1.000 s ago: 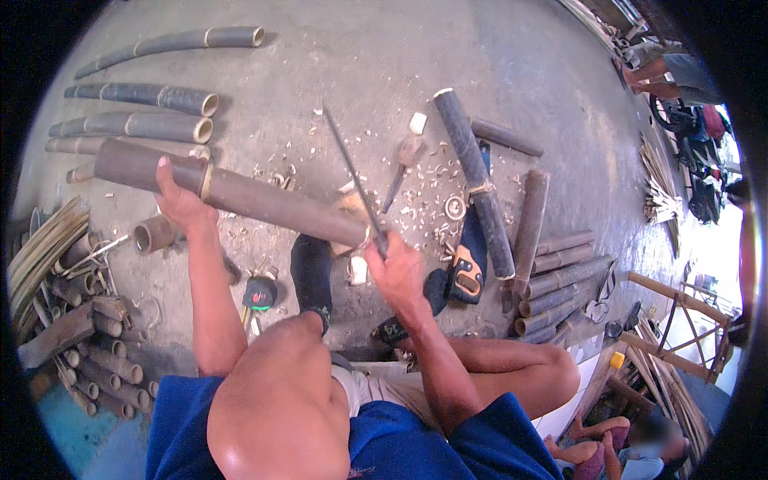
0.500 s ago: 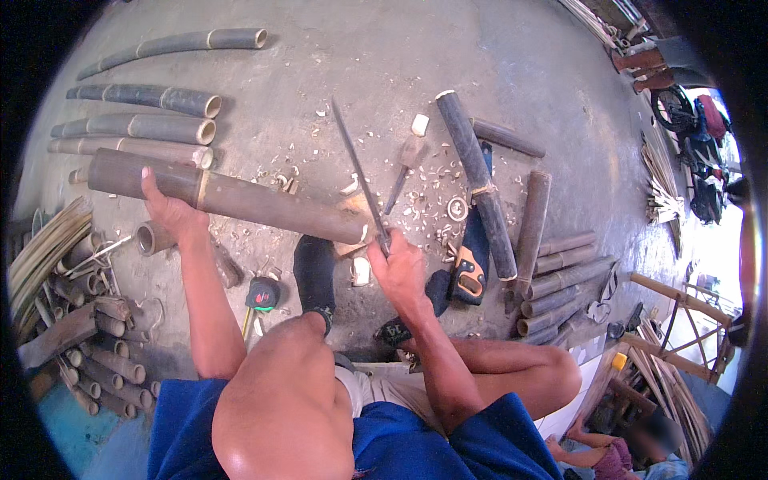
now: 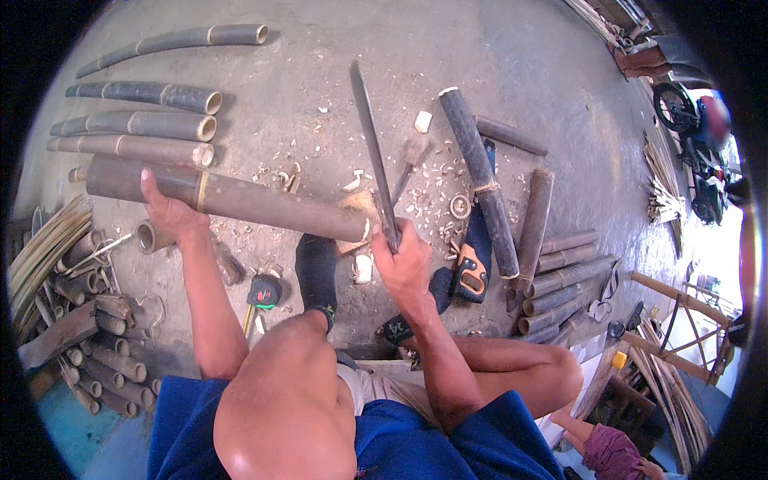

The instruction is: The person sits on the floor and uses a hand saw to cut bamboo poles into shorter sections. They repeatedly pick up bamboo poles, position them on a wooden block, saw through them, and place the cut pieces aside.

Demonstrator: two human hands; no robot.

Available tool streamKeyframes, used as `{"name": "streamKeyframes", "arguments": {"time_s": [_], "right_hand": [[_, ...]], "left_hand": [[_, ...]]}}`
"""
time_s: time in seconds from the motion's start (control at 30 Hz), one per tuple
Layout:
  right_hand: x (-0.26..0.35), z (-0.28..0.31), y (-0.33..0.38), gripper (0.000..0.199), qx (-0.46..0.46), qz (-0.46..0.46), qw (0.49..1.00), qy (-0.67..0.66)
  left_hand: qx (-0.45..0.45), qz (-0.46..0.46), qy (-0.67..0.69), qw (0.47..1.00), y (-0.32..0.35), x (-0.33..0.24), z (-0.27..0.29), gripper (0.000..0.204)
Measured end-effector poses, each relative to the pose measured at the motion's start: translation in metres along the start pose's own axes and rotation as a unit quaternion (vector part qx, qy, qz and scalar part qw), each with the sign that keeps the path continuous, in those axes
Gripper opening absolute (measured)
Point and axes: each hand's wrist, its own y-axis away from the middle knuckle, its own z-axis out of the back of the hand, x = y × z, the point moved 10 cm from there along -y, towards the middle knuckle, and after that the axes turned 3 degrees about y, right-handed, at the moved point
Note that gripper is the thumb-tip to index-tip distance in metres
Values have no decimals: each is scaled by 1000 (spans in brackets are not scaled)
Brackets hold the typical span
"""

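Blade (image 3: pixel 374 154) rises from the right hand (image 3: pixel 406 262), wrapped around its lower end. Just left of that hand, a brown bamboo tube (image 3: pixel 248 203) ends; near its right lies a handsaw (image 3: pixel 473 260); farther left, the left hand (image 3: pixel 178 216) clasps the tube.

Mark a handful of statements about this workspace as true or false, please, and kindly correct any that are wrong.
1. The left hand holds a thick brown bamboo tube. True.

2. The right hand is empty. False: it grips a long blade.

3. The tape measure lies between the left forearm and a black sock in the picture. True.

4. The handsaw has an all-green handle. False: its handle is orange and black.

5. Pale chips are scattered on the floor. True.

6. The blade's tip points toward the person's lap. False: it points away from the person.
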Motion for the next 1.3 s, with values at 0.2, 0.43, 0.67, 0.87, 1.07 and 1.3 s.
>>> {"name": "streamKeyframes", "arguments": {"time_s": [0.2, 0.43, 0.67, 0.87, 1.07, 1.3], "right_hand": [[-69, -45, 26, 39, 197, -170, 932, 251], [-7, -5, 6, 40, 46, -59, 996, 43], [-62, -43, 22, 38, 198, -147, 942, 229], [-16, -5, 8, 35, 10, -12, 1000, -1], [-62, -47, 31, 41, 205, -141, 943, 219], [-39, -18, 18, 40, 72, -95, 989, 90]], "left_hand": [[-10, 57, 41, 998, -2, 0, -11, 64], [-5, 27, 37, 999, 3, -5, -5, 68], [2, -8, 29, 1000, -5, -7, -3, 67], [55, 69, 104, 991, -9, 10, 13, 76], [57, 66, 121, 989, -12, 13, 13, 77], [105, 91, 157, 978, -11, 15, 12, 77]]}}
